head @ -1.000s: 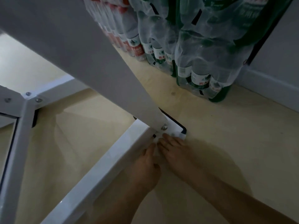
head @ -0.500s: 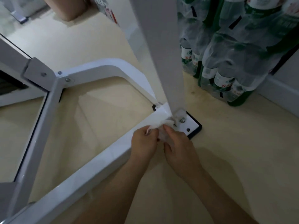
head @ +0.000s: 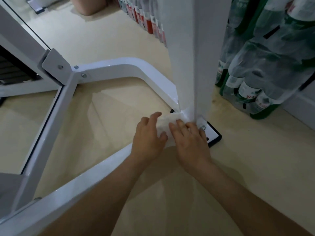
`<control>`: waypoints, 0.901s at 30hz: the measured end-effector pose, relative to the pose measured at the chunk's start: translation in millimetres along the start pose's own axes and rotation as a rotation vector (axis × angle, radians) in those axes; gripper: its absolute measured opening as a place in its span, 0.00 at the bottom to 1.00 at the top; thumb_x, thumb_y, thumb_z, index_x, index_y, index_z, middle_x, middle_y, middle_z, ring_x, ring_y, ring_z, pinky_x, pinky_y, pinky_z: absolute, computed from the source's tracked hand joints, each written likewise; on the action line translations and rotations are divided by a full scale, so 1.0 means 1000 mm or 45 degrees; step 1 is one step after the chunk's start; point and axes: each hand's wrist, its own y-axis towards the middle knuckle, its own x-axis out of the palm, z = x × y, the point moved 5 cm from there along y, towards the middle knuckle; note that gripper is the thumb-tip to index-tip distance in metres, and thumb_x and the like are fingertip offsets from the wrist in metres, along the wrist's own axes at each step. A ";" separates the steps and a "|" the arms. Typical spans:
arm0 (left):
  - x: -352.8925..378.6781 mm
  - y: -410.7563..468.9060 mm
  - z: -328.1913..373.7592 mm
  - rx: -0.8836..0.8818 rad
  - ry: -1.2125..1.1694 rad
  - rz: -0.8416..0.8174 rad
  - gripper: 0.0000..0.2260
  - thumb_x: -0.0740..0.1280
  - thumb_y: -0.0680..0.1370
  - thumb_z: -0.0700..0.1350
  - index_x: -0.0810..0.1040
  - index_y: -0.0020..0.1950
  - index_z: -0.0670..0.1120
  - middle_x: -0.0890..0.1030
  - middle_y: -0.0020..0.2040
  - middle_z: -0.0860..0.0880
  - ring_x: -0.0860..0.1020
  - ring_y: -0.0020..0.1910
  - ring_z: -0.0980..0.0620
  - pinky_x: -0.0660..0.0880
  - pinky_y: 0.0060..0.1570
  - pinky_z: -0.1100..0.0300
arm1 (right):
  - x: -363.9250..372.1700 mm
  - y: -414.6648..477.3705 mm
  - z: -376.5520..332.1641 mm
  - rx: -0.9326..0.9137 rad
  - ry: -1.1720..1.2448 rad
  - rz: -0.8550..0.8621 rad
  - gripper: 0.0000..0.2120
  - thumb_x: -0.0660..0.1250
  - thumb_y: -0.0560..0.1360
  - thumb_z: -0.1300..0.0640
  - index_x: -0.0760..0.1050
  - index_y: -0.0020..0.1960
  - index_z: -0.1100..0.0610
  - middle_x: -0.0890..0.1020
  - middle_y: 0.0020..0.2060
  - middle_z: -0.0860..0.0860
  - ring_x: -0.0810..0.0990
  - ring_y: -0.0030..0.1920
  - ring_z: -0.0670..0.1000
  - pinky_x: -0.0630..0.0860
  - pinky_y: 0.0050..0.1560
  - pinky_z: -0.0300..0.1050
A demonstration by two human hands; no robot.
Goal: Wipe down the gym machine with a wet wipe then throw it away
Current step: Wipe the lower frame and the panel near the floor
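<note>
The pale floor (head: 95, 36) fills most of the view. On it stands the white gym machine (head: 109, 70): a flat base bar runs from the lower left toward the middle, a curved bar bends in from the left, and a broad white upright post (head: 185, 57) rises where the two meet. At the foot of the post a white plate with a black rim (head: 214, 136) lies on the floor, with a bolt (head: 202, 128) through it. Shrink-wrapped packs of green-labelled water bottles (head: 265, 74) stand just beside the post on the right, and a row of red-labelled bottles (head: 148, 19) stands farther back.

Both bare forearms reach in from the bottom edge. The left hand (head: 148, 140) and the right hand (head: 190, 142) lie side by side on the base bar, right at the foot of the post. Between and under them is the white wet wipe (head: 164, 123), spread on the bar. The left hand rests its fingers loosely spread, thumb and fingers touching the wipe's left edge. The right hand presses its flat fingers on the wipe's right side. Neither hand is closed around it.
</note>
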 end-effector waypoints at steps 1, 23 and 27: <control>0.004 -0.007 0.004 0.107 0.108 -0.024 0.27 0.67 0.73 0.50 0.68 0.72 0.50 0.74 0.60 0.44 0.72 0.57 0.43 0.71 0.55 0.53 | 0.005 0.004 0.000 -0.033 -0.015 -0.030 0.29 0.74 0.63 0.61 0.77 0.64 0.58 0.80 0.61 0.57 0.78 0.55 0.60 0.77 0.44 0.54; -0.039 -0.099 -0.106 -0.199 0.334 0.041 0.32 0.64 0.64 0.43 0.71 0.70 0.46 0.72 0.69 0.41 0.70 0.66 0.39 0.68 0.66 0.45 | 0.030 0.056 -0.052 -0.734 -0.352 -0.531 0.32 0.72 0.71 0.47 0.62 0.69 0.53 0.73 0.61 0.51 0.72 0.60 0.55 0.63 0.63 0.52; -0.057 -0.140 -0.134 -0.263 0.410 -0.016 0.34 0.57 0.64 0.40 0.69 0.72 0.42 0.71 0.69 0.37 0.70 0.68 0.35 0.69 0.65 0.39 | 0.052 0.030 -0.163 -0.923 -0.141 -0.531 0.30 0.73 0.69 0.46 0.66 0.64 0.56 0.76 0.57 0.53 0.76 0.57 0.55 0.65 0.59 0.51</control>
